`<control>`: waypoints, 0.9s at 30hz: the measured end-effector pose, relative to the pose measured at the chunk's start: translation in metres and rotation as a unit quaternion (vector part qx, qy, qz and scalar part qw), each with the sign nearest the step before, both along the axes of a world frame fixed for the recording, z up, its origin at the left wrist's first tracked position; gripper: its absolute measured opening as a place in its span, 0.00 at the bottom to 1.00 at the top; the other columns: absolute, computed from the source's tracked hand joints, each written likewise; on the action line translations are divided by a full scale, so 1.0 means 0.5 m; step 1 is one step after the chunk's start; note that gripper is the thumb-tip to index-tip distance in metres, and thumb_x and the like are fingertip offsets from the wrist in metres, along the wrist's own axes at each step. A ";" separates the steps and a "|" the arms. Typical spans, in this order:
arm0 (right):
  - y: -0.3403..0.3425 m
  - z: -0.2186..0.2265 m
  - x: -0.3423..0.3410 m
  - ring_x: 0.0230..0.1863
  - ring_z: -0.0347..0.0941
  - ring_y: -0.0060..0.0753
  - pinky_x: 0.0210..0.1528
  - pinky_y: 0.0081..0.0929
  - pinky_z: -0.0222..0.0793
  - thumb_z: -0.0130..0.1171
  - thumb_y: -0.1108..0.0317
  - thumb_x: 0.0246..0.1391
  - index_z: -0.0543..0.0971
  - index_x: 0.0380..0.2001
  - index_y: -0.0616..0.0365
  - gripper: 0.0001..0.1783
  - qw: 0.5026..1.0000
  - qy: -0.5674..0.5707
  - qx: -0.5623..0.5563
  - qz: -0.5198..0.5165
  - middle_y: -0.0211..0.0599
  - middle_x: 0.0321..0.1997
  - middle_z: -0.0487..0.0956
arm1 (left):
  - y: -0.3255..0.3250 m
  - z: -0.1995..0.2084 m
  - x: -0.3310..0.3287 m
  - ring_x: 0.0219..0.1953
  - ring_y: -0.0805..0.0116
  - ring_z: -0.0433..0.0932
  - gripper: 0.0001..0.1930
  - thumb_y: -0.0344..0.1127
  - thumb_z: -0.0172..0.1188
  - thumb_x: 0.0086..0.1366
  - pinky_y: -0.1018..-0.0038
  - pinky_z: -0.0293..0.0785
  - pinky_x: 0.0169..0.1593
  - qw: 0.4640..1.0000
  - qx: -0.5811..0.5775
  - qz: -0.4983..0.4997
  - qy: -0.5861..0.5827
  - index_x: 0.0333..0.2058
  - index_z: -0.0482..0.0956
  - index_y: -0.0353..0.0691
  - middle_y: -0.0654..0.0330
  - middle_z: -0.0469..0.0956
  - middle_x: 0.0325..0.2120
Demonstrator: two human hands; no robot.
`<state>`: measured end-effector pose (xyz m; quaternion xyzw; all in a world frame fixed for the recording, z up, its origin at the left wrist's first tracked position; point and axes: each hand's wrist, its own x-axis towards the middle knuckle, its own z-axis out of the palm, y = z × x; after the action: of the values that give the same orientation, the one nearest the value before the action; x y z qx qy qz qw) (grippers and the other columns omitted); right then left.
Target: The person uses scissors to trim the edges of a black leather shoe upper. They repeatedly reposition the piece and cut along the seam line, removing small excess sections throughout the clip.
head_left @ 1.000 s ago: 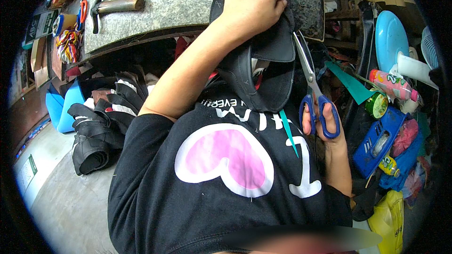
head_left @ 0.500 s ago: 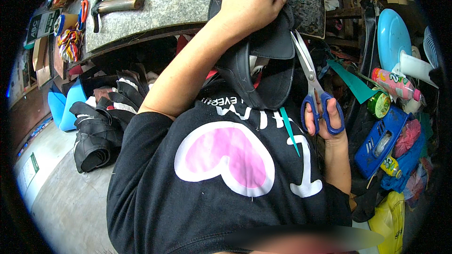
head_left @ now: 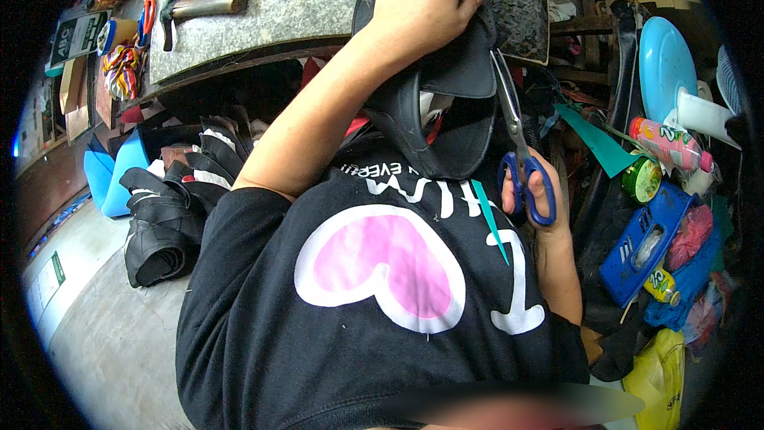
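My left hand [head_left: 426,4] is closed on a black stitched, leather-like shoe upper [head_left: 458,147]. The upper hangs over the table's front edge against my shirt, its opening showing a pale and red inside. Fingers of my right hand [head_left: 545,187] pass through the blue handles of a pair of scissors [head_left: 513,107]. The blades point up along the right side of the upper; whether they touch it I cannot tell. A thin teal sliver [head_left: 491,223] lies on my shirt front.
A hammer [head_left: 208,5] rests on the grey worktable [head_left: 318,12]. Rolled black pieces [head_left: 159,231] and a blue sheet [head_left: 111,179] are at the left. At the right are a light-blue fan [head_left: 667,60], a pink bottle [head_left: 668,143], a blue basket [head_left: 645,243] and a yellow bag [head_left: 656,370].
My right hand and the scissors have moved left, nearer the black upper. My left hand keeps its hold in nearly the same place.
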<state>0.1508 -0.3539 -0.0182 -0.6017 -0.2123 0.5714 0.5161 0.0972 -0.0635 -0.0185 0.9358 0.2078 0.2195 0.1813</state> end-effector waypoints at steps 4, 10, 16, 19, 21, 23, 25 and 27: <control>-0.017 0.011 0.020 0.16 0.70 0.21 0.19 0.15 0.62 0.53 0.25 0.43 0.70 0.34 0.61 0.42 0.997 0.045 0.055 -0.041 0.32 0.17 0.72 | 0.010 0.001 0.002 0.31 0.53 0.80 0.14 0.45 0.56 0.58 0.59 0.76 0.37 0.999 -0.027 -0.018 -0.009 0.29 0.80 0.41 0.53 0.80 0.28; 0.021 0.031 0.034 0.17 0.69 0.22 0.20 0.15 0.62 0.56 0.23 0.39 0.70 0.39 0.62 0.47 0.997 -0.034 0.042 -0.050 0.32 0.18 0.72 | 0.041 0.031 -0.030 0.27 0.66 0.77 0.12 0.41 0.55 0.64 0.71 0.73 0.33 0.925 -0.367 -0.056 -0.081 0.29 0.75 0.38 0.57 0.75 0.22; 0.107 0.049 0.000 0.19 0.70 0.22 0.22 0.15 0.62 0.55 0.22 0.38 0.69 0.37 0.62 0.48 0.998 -0.005 0.046 0.049 0.33 0.20 0.72 | 0.049 0.076 -0.109 0.26 0.65 0.78 0.12 0.39 0.57 0.63 0.72 0.73 0.33 0.899 -0.383 -0.034 -0.209 0.30 0.77 0.35 0.53 0.76 0.21; 0.133 0.051 -0.015 0.20 0.70 0.21 0.23 0.14 0.63 0.54 0.23 0.39 0.69 0.37 0.62 0.47 0.995 -0.010 0.037 0.096 0.33 0.20 0.72 | 0.027 0.099 -0.178 0.30 0.58 0.78 0.13 0.39 0.59 0.62 0.68 0.73 0.35 0.969 -0.188 -0.012 -0.161 0.32 0.78 0.32 0.51 0.76 0.27; 0.143 0.052 -0.021 0.21 0.70 0.20 0.23 0.14 0.63 0.54 0.23 0.40 0.69 0.38 0.62 0.46 0.993 0.000 0.049 0.107 0.33 0.20 0.73 | 0.001 0.111 -0.210 0.34 0.54 0.76 0.16 0.45 0.61 0.59 0.65 0.73 0.40 0.989 -0.079 -0.025 -0.121 0.29 0.79 0.34 0.52 0.76 0.28; 0.151 0.051 -0.024 0.21 0.70 0.20 0.24 0.14 0.63 0.53 0.24 0.42 0.69 0.42 0.64 0.47 0.991 -0.001 0.062 0.117 0.33 0.20 0.73 | -0.028 0.117 -0.228 0.37 0.57 0.74 0.26 0.57 0.61 0.54 0.67 0.71 0.44 0.999 0.021 -0.029 -0.039 0.24 0.79 0.33 0.54 0.75 0.26; 0.159 0.049 -0.026 0.21 0.71 0.21 0.24 0.14 0.63 0.53 0.24 0.42 0.68 0.44 0.65 0.49 0.991 -0.006 0.059 0.122 0.33 0.20 0.73 | -0.059 0.115 -0.231 0.43 0.53 0.73 0.35 0.65 0.62 0.48 0.66 0.70 0.48 0.998 0.003 -0.016 0.066 0.31 0.77 0.29 0.50 0.75 0.35; 0.166 0.047 -0.026 0.21 0.71 0.21 0.23 0.13 0.63 0.51 0.23 0.43 0.67 0.46 0.67 0.51 0.989 -0.013 0.056 0.137 0.33 0.20 0.73 | -0.069 0.107 -0.225 0.40 0.54 0.72 0.36 0.65 0.63 0.46 0.66 0.70 0.44 0.999 0.019 0.004 0.030 0.31 0.73 0.30 0.50 0.74 0.31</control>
<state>0.1378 -0.2708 0.0054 -0.5449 -0.3307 0.6159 0.4631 -0.0154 -0.0982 0.0349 0.9445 0.2125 0.1958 0.1563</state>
